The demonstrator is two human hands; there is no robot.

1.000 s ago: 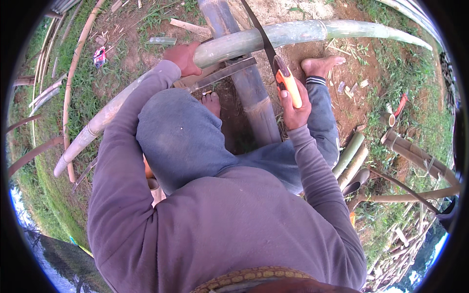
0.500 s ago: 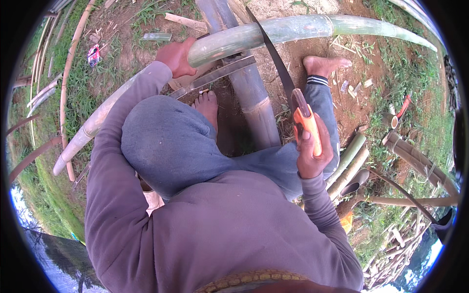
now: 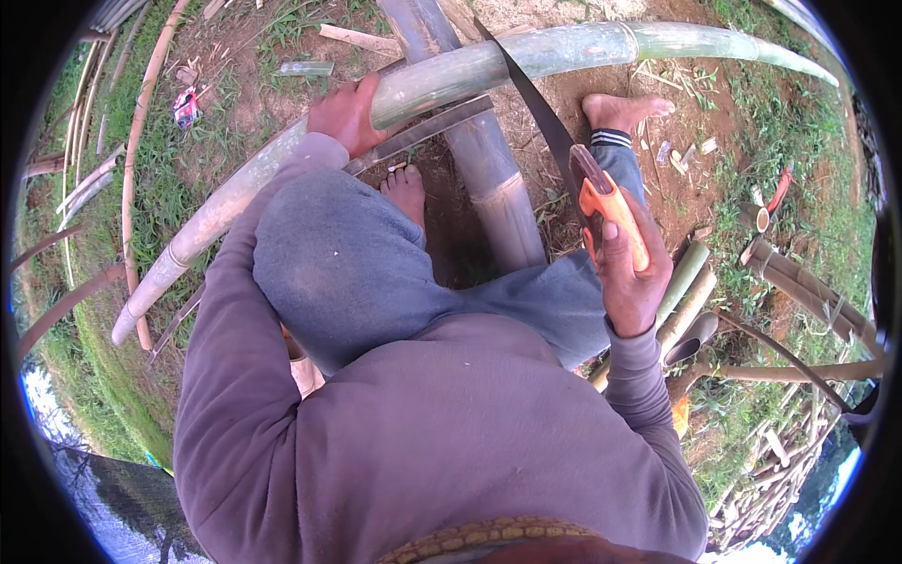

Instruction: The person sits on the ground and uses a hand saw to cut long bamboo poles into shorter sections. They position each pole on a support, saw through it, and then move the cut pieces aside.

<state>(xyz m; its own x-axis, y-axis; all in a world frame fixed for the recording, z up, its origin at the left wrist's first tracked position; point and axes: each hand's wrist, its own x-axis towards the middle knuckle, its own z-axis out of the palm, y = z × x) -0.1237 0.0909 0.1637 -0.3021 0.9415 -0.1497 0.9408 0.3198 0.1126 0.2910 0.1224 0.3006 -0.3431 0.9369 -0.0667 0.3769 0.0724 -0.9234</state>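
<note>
A long green bamboo pole (image 3: 573, 52) lies slantwise in front of me, across a thicker grey bamboo log (image 3: 489, 169). My left hand (image 3: 346, 115) is closed around the pole to the left of that log. In my right hand (image 3: 637, 282) I grip a hand saw (image 3: 542, 115) by its orange and dark handle. The saw's dark blade crosses the pole just right of the log, its tip reaching past the far side. Whether the teeth have cut into the bamboo cannot be made out.
A flat dark strip (image 3: 423, 132) lies just below the pole, by my bare feet. Cut bamboo lengths (image 3: 684, 299) rest on the right, near a red-handled tool (image 3: 779, 191). Long thin poles (image 3: 137, 169) lie on the grass at left, beside a small colourful packet (image 3: 186, 108).
My right hand and the saw's handle have shifted a little to the right, while the blade still crosses the pole. My left hand keeps its hold at nearly the same spot.
</note>
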